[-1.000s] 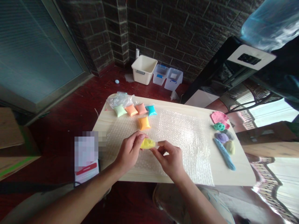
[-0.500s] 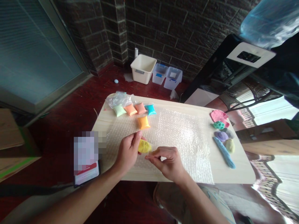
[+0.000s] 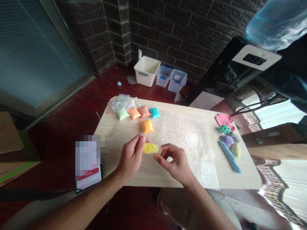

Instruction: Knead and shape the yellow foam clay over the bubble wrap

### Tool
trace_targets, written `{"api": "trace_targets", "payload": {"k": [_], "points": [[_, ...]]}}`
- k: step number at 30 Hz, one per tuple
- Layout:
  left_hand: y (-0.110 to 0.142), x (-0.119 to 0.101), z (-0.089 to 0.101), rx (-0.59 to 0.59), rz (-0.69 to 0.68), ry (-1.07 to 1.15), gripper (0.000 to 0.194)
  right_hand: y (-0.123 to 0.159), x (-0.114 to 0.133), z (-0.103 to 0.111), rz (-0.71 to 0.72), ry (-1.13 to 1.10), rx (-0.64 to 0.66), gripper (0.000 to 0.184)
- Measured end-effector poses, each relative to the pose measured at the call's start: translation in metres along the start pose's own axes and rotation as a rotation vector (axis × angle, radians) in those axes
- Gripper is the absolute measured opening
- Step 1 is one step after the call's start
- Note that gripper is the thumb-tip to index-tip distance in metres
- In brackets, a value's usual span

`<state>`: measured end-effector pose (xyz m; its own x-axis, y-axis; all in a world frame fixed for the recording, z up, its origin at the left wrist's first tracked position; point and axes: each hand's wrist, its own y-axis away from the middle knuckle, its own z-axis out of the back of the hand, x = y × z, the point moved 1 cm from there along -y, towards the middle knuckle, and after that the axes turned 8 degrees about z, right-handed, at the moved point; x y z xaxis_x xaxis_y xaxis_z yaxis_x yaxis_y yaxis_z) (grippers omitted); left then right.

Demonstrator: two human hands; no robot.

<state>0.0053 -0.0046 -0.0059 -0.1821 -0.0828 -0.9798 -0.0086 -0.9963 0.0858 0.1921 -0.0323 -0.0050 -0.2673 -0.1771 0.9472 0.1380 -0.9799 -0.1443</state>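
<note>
While my left hand (image 3: 130, 155) grips the yellow packet (image 3: 150, 148) above the tabletop (image 3: 247, 179), my right hand (image 3: 174, 162), thumb and forefinger parted, sits by its clear end at three o'clock; whether they touch, I can't tell. I judge I'm working at that end; the next move calls for a firm pinch there. An orange packet (image 3: 147, 126) lies at twelve o'clock, four more packets (image 3: 144, 111) past it.

2 hands (image 3: 130, 156) at yellow packet (image 3: 150, 148)
</note>
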Motion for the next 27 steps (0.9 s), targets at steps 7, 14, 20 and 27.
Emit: {"api": "trace_targets", "payload": {"k": [7, 14, 20, 27], "points": [[-0.001, -0.003, 0.004, 0.226, -0.229, -0.149, 0.024, -0.003, 0.004, 0.001, -0.039, -0.154, -0.135, 0.030], [0.000, 0.011, 0.001, 0.294, -0.293, -0.265, 0.052, -0.003, -0.001, 0.001, -0.210, -0.373, -0.190, 0.022], [-0.003, 0.009, -0.004, 0.240, -0.286, -0.277, 0.034, -0.002, -0.006, -0.003, -0.287, -0.573, -0.234, 0.030], [-0.003, 0.010, 0.001, 0.202, -0.271, -0.370, 0.026, -0.001, -0.002, -0.005, -0.171, -0.223, -0.069, 0.030]]}}
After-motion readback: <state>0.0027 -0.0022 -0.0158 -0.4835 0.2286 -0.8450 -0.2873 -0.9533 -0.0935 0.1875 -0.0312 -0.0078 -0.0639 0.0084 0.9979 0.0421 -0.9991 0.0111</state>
